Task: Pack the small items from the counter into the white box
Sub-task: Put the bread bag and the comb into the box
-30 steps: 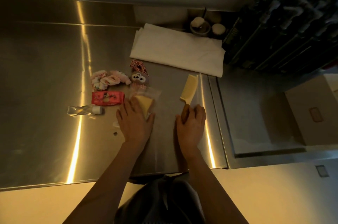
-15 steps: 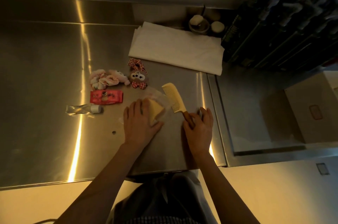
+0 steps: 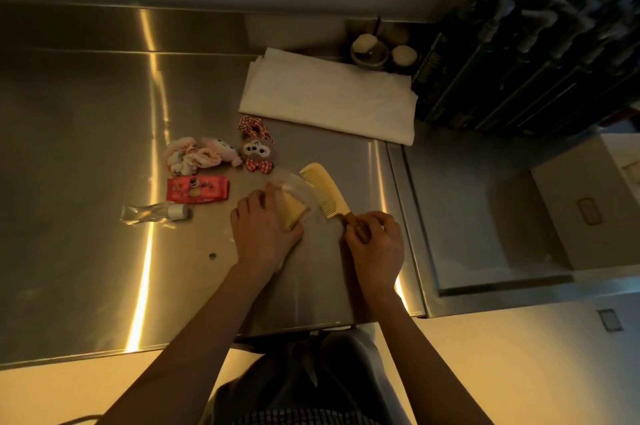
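Near the right edge of the stainless-steel worktop (image 3: 86, 154), the right hand (image 3: 375, 244) pinches the brown handle of a pale yellow plastic comb (image 3: 323, 192), whose toothed end points toward the back. The left hand (image 3: 265, 234) lies flat, fingers straight, pressing a clear plastic pouch holding a yellow wedge (image 3: 292, 213). The comb looks light and stiff, best taken by its handle; the pouch is probably slippery and soft. Toward the middle lie a pink plush scrunchie (image 3: 197, 156), a brown owl-faced plush with checked bows (image 3: 258, 150), a red foil packet (image 3: 197, 189) and a small clear bottle with a white cap (image 3: 156, 213), all light. A folded white cloth (image 3: 329, 98) sits at the back. The cardboard box (image 3: 588, 209) lower right shows no contents; no white box is clearly identifiable.
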Tool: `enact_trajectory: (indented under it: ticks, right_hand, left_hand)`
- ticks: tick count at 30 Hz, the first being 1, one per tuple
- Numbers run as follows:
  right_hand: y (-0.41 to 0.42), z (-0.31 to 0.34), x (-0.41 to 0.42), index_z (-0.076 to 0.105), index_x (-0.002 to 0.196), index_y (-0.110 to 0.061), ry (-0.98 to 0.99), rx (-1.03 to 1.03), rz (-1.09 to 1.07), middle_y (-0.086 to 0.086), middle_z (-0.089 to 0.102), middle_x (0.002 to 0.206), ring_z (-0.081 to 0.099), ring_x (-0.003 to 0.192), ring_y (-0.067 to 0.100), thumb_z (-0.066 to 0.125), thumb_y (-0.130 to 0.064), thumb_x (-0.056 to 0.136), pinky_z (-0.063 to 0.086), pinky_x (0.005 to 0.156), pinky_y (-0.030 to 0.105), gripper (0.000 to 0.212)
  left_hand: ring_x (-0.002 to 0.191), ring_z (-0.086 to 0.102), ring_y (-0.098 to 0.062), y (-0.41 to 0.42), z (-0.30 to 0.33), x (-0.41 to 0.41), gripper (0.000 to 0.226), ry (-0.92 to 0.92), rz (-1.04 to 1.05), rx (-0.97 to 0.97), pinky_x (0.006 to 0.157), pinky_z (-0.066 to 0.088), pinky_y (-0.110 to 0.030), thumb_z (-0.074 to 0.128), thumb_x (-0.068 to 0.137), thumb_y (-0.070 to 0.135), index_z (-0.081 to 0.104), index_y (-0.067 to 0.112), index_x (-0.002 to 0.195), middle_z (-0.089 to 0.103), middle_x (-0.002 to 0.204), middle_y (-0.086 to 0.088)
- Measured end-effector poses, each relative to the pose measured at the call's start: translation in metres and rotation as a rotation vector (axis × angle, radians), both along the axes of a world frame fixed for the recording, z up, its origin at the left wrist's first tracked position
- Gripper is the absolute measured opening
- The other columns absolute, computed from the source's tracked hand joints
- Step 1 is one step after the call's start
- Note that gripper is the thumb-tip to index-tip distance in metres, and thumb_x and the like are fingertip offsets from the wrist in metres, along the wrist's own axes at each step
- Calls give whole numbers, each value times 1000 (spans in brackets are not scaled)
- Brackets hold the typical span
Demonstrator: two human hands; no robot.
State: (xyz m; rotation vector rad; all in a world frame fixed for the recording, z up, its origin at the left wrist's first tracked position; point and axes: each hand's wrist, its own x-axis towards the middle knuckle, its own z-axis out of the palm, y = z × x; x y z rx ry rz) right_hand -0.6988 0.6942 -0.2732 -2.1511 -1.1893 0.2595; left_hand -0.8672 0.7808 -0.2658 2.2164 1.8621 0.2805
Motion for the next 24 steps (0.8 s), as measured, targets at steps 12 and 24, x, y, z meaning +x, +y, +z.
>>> enact_trajectory:
  ticks: [12,24]
  right_hand:
    - [-7,21,19,65,105,-26,6,7,14,-10,58,98,51,91,5,66,-35,86,41,81,20,21]
    - [-4,70,67,66,101,-15,-83,211,-43,-5,57,93,53,84,8,65,-31,82,43,70,19,25]
  left_hand:
    - [104,51,-36,-6,1,0,85,-172,74,4,85,41,-44,76,64,52,46,16,134,57,120,-15]
    - [118,41,-20,1,47,32,82,-666,8,6,94,42,-42,77,68,42,38,24,138,45,133,-3]
